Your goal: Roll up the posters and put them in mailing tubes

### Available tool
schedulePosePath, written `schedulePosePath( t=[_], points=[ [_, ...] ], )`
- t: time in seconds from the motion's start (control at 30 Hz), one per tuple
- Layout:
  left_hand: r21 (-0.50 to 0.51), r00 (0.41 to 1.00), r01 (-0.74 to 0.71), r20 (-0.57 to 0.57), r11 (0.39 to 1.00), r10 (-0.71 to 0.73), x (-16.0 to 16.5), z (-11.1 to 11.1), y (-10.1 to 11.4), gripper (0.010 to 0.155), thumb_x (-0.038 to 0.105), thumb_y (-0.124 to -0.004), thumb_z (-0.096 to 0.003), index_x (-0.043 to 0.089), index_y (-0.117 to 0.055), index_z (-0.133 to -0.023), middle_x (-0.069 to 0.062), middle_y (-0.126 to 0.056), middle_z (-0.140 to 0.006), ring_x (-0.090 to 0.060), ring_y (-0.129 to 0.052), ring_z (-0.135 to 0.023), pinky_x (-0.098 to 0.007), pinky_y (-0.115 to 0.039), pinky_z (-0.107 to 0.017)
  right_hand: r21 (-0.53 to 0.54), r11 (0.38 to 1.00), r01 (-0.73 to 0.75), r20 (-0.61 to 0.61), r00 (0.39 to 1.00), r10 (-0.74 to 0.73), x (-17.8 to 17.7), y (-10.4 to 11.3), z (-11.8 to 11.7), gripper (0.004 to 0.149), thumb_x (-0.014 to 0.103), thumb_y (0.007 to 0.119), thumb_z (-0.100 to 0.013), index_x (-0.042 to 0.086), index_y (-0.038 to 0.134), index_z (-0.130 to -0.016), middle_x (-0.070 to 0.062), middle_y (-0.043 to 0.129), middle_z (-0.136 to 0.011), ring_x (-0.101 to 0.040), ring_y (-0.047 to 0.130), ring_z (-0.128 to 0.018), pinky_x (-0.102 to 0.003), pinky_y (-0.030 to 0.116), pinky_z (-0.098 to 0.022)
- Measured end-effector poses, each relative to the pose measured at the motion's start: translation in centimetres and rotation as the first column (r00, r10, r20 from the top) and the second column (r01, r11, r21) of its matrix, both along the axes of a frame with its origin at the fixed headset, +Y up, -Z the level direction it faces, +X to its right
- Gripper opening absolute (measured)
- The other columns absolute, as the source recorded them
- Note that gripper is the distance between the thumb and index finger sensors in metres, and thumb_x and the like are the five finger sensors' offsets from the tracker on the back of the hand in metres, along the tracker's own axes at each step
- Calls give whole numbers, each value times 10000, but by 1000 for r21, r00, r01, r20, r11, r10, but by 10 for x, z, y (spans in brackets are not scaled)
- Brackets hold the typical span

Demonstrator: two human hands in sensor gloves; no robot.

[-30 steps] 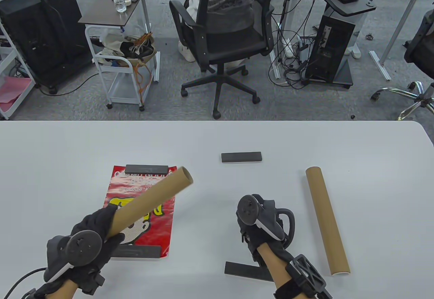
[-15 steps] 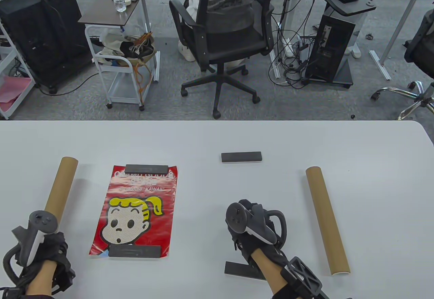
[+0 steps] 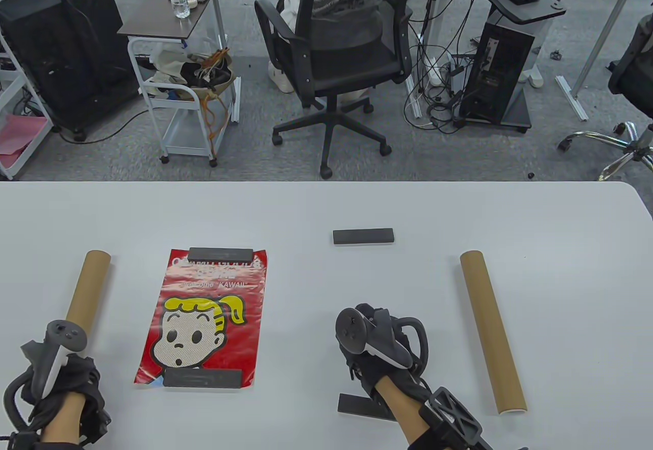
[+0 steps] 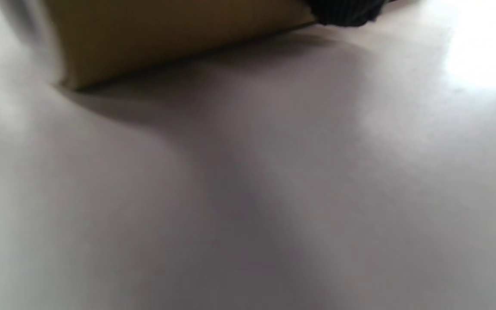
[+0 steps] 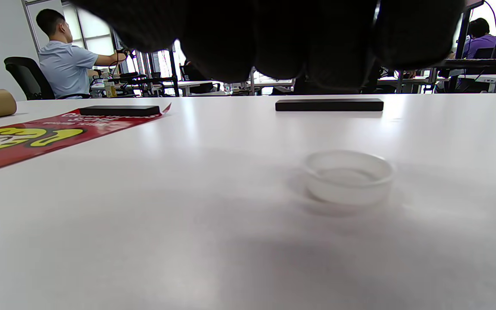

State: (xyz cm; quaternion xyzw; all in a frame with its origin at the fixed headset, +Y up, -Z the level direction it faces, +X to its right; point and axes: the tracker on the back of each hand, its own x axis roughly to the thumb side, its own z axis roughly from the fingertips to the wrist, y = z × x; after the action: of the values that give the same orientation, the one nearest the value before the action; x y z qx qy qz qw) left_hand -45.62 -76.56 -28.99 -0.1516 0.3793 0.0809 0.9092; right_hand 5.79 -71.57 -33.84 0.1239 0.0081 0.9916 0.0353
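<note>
A red poster point(image 3: 204, 312) with a cartoon girl lies flat, pinned by a dark bar at its far edge point(image 3: 220, 254) and another at its near edge point(image 3: 203, 377). A brown mailing tube point(image 3: 86, 286) lies on the table to its left. My left hand point(image 3: 56, 368) holds the tube's near end; in the left wrist view a fingertip point(image 4: 347, 10) rests against the tube point(image 4: 166, 34). My right hand point(image 3: 377, 340) hovers empty over the table's middle. A clear plastic cap point(image 5: 349, 176) sits on the table just below its fingers point(image 5: 274, 38). A second tube point(image 3: 492, 332) lies at the right.
Two loose dark bars lie on the table, one at the far middle point(image 3: 363, 236) and one under my right forearm point(image 3: 362, 406). The second tube has a white cap on its near end point(image 3: 511, 410). An office chair point(image 3: 336, 57) stands beyond the table's far edge.
My left hand swung the tube from raised above the poster down to the table on the poster's left. My right hand drifted slightly left and towards me.
</note>
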Motion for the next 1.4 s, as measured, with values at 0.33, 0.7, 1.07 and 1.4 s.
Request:
schedulePosePath(
  t=[0.33, 0.7, 1.07, 1.4],
  points=[
    [-18, 998, 60, 7, 998, -60, 5, 1, 5, 932, 518, -700, -504, 135, -53, -1055, -252, -344, -1119, -526, -552, -1004, -662, -562, -684, -10, 1000, -5, -8, 1000, 5, -2, -1, 0, 461, 384, 742, -456, 22, 780, -738, -228, 711, -913, -508, 757, -796, -672, 658, -552],
    [414, 817, 27, 515, 910, -258, 87, 4, 56, 847, 579, -682, -460, 231, -236, -1090, -151, -431, -1152, -432, -627, -1055, -643, -603, -709, -49, 997, 56, -85, 995, -60, -21, 9, 13, 499, 400, 741, -459, 22, 751, -785, -242, 702, -917, -521, 748, -796, -673, 657, -549],
    [56, 541, -114, 841, 992, 15, 135, -4, 20, 674, 545, -685, -460, 323, -487, -1064, -57, -679, -1094, -339, -834, -972, -586, -706, -673, -129, 985, -112, -424, 904, 47, -116, -3, 57, 558, 421, 736, -459, 70, 677, -889, -231, 678, -952, -515, 734, -820, -668, 662, -553],
    [33, 514, -106, 857, 994, 26, 144, -3, 17, 672, 555, -678, -463, 334, -489, -1068, -41, -664, -1113, -351, -783, -1013, -604, -673, -694, -255, 944, -208, -459, 886, 71, -173, -41, 49, 688, 449, 701, -468, 155, 375, -997, -161, 587, -1034, -505, 606, -912, -650, 647, -583]
  ],
)
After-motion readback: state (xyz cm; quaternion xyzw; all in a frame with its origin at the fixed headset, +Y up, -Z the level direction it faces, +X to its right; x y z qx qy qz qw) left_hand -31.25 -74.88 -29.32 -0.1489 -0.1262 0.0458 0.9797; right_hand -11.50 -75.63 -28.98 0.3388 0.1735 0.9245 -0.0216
